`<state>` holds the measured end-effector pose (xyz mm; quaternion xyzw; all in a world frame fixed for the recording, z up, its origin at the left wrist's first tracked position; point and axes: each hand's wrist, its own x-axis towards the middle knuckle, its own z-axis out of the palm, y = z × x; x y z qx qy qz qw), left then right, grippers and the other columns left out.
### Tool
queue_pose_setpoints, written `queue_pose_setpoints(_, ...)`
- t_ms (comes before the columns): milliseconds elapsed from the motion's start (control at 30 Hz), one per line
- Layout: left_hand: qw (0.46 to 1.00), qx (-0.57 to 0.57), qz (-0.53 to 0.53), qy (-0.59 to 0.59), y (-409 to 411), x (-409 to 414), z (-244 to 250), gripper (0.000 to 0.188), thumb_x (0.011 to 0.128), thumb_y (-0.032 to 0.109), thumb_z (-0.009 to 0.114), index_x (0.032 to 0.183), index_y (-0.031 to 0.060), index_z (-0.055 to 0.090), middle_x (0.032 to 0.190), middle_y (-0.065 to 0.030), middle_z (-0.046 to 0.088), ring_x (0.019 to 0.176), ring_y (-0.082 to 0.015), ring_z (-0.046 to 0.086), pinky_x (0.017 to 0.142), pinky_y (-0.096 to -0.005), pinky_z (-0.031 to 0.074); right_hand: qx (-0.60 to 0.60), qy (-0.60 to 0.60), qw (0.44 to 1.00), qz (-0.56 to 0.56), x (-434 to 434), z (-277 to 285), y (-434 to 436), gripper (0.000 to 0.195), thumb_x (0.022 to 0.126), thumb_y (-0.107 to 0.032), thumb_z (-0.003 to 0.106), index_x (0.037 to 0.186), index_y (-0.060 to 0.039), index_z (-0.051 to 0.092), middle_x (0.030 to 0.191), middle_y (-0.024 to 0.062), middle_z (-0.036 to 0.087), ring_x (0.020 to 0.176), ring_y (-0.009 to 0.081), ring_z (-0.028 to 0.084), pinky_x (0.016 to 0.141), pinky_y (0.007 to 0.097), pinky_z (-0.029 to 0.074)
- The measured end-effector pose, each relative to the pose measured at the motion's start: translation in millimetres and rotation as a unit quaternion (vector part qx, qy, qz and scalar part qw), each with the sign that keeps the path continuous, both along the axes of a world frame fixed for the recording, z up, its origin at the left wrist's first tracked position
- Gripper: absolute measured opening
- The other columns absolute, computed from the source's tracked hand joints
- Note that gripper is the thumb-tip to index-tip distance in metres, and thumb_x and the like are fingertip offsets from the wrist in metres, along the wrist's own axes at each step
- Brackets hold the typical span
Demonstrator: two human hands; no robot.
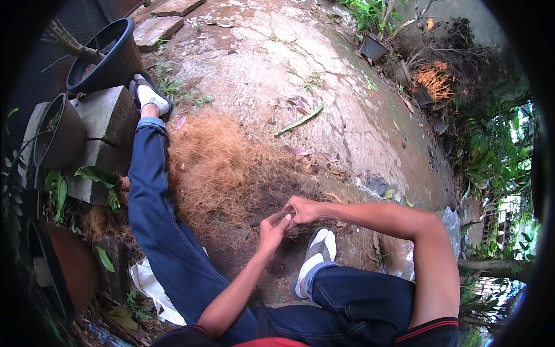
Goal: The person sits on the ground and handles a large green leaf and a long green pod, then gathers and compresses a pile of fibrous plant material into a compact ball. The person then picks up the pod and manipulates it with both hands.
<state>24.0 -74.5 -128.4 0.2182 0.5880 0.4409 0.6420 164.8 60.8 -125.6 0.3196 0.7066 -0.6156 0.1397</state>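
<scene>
My left hand (271, 234) and my right hand (301, 210) meet between my legs, fingers pinched together around a small dark brown clump (282, 216). Fingers cover most of it, so whether it is soil or matted fibre cannot be told. Beneath and just beyond the hands lies a patch of dark loose soil (277, 189). To its left spreads a heap of tan, hair-like plant fibre (208, 158), loose and tangled on the ground, with its near edge mixing into the soil.
A large plant pot (106, 65) stands by concrete blocks (106, 115) at left, with a grey pot (60, 132) nearby. A long green leaf (299, 120) lies on the cracked concrete (269, 65). Clear plastic sheeting (448, 230) is behind my right arm; white sheet material (156, 290) lies beside my left leg.
</scene>
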Motion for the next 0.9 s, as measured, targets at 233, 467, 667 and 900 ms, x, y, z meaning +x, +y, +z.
queue_pose_setpoints(233,0.994,-0.027,0.092,-0.058,0,-8,2,0.052,0.091,0.017,0.08,0.13,-0.0084,0.059,0.112,-0.0143,0.073,0.096,-0.0186,0.072,0.08,-0.0314,0.06,0.08,-0.054,0.995,-0.013,-7,16,14,0.065,0.063,-0.034,0.097,0.111,0.0012,0.073,0.105,0.0161,0.074,0.097,0.0254,0.07,0.085,0.0373,0.055)
queue_pose_setpoints(467,0.991,-0.01,0.128,-0.044,3,-12,2,0.051,0.091,0.016,0.079,0.131,-0.0078,0.057,0.113,-0.0152,0.071,0.098,-0.0202,0.071,0.081,-0.0335,0.062,-0.017,-0.037,0.999,-0.03,-11,11,20,0.068,0.068,-0.032,0.096,0.121,0.0012,0.068,0.111,0.0165,0.073,0.102,0.0269,0.069,0.09,0.0385,0.055)
queue_pose_setpoints(667,0.988,-0.021,0.15,-0.012,6,-13,-3,0.052,0.092,0.016,0.078,0.133,-0.0084,0.056,0.116,-0.0168,0.068,0.098,-0.0201,0.071,0.076,-0.0319,0.062,-0.022,-0.048,0.998,-0.038,-19,11,24,0.065,0.07,-0.029,0.095,0.121,0.002,0.068,0.113,0.0169,0.072,0.104,0.0267,0.068,0.091,0.0387,0.055)
queue_pose_setpoints(900,0.99,-0.022,0.137,0.014,3,-8,-13,0.051,0.099,0.019,0.068,0.135,-0.0125,0.052,0.119,-0.0193,0.067,0.099,-0.0221,0.07,0.075,-0.0329,0.063,0.029,-0.038,0.998,-0.036,-16,13,19,0.061,0.074,-0.028,0.093,0.119,0.0022,0.065,0.095,0.0098,0.071,0.084,0.018,0.065,0.075,0.0337,0.052)
